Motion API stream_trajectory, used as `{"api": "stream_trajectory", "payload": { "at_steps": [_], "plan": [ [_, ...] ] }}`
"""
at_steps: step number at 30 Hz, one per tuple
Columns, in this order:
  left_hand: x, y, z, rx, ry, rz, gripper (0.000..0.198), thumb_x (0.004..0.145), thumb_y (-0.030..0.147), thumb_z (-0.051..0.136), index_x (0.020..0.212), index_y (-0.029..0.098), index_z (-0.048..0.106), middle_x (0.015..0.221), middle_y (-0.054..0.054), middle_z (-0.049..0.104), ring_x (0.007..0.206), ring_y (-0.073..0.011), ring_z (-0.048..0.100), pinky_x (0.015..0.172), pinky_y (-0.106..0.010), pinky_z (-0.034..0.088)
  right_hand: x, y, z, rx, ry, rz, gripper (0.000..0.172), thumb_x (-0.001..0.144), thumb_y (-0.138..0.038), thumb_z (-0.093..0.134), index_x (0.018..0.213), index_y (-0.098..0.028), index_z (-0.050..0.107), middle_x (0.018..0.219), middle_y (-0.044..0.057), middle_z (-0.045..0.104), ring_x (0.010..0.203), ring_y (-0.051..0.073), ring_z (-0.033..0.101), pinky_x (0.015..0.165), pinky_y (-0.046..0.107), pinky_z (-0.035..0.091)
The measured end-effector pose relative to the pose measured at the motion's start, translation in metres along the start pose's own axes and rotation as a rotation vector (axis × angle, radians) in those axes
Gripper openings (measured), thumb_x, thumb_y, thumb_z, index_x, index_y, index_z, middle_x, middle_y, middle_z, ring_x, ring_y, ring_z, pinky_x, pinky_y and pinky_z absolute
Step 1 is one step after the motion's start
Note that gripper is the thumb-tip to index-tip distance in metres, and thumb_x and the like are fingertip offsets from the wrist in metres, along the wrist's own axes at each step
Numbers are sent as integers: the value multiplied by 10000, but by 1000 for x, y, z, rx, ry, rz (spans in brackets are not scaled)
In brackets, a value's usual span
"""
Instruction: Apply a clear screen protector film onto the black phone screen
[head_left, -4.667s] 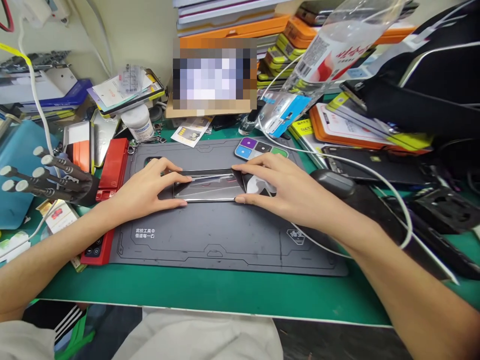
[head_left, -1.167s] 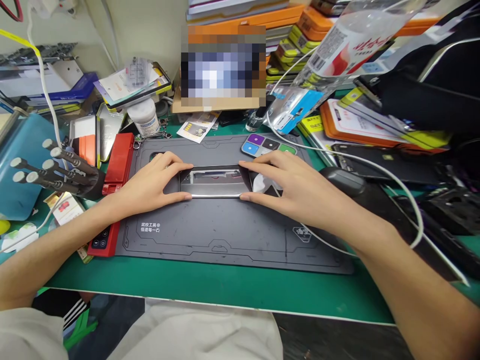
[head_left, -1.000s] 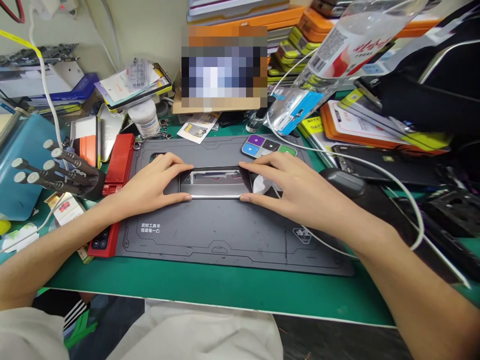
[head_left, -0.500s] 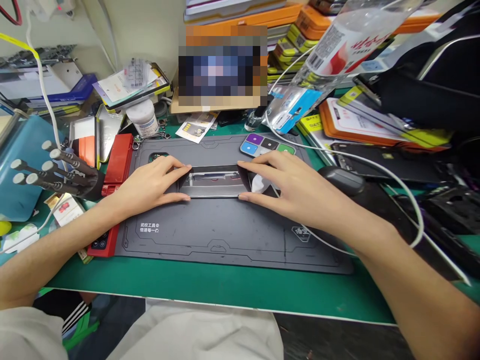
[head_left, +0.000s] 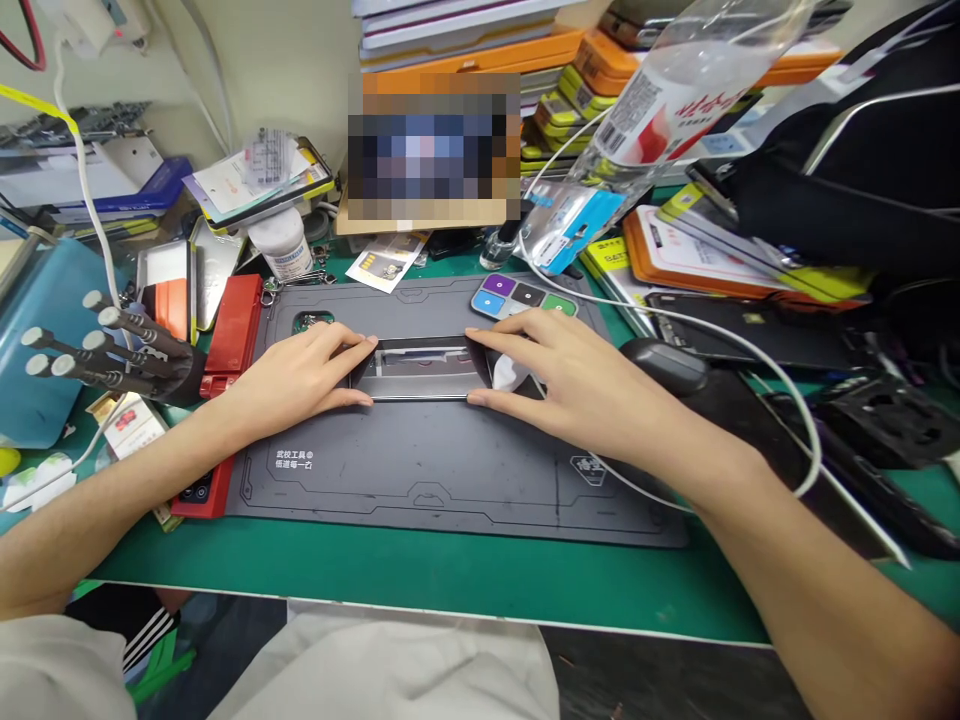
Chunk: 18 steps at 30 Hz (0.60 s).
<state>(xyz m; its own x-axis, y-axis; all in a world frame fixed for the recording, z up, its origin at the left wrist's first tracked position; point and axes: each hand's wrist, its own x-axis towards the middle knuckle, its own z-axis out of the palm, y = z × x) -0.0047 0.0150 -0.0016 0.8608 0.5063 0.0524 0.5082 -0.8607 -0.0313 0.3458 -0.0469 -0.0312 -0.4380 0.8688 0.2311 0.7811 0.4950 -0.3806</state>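
A glossy, phone-shaped panel [head_left: 420, 382] is held lengthwise between the two hands: its left end is pinched between thumb and fingers by the left hand [head_left: 307, 370], and its right end is gripped in the same way by the right hand [head_left: 566, 365]. Whether the surface beneath is touched by the panel cannot be told. A gray mat [head_left: 427, 450] is spread under both hands, printed with thin dark lines and with white lettering just nearer the person than the left hand. The mat is laid on a green tabletop [head_left: 420, 565], whose front strip is seen nearer the person than either hand. Left of the left hand, a red device [head_left: 234, 325] is set along the mat's edge, and farther left gray-handled tools [head_left: 124, 322] are kept in a dark holder. Beyond the left hand, a white jar [head_left: 281, 243] is placed. Beyond the right hand, a card with coloured squares [head_left: 523, 297] is laid on the mat; to that hand's right, a white cable [head_left: 780, 370] is looped. Farther off, past the right hand, a plastic bottle [head_left: 682, 85] is tilted. Beyond both hands, a pale wall [head_left: 285, 70] is seen.
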Motion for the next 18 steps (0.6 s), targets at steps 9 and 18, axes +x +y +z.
{"api": "stream_trajectory", "payload": {
  "at_steps": [9, 18],
  "plan": [
    [0, 2, -1, 14, 4, -9, 678, 1140, 637, 501, 1586, 131, 576, 1379, -236, 703, 1225, -351, 703, 1004, -473, 633, 1, -1, -1, -11, -4, -12, 628, 1069, -619, 600, 1556, -229, 672, 1392, 200, 715, 1271, 422, 684, 1076, 636, 572],
    [-3, 5, 0, 23, 36, -17, 733, 1131, 613, 540, 1617, 64, 534, 1455, -275, 660, 1266, -393, 684, 1079, -537, 602, 2, -3, -3, -9, -21, -9, 618, 1062, -591, 637, 1529, -188, 677, 1378, 209, 715, 1262, 422, 692, 1063, 625, 589]
  ]
}}
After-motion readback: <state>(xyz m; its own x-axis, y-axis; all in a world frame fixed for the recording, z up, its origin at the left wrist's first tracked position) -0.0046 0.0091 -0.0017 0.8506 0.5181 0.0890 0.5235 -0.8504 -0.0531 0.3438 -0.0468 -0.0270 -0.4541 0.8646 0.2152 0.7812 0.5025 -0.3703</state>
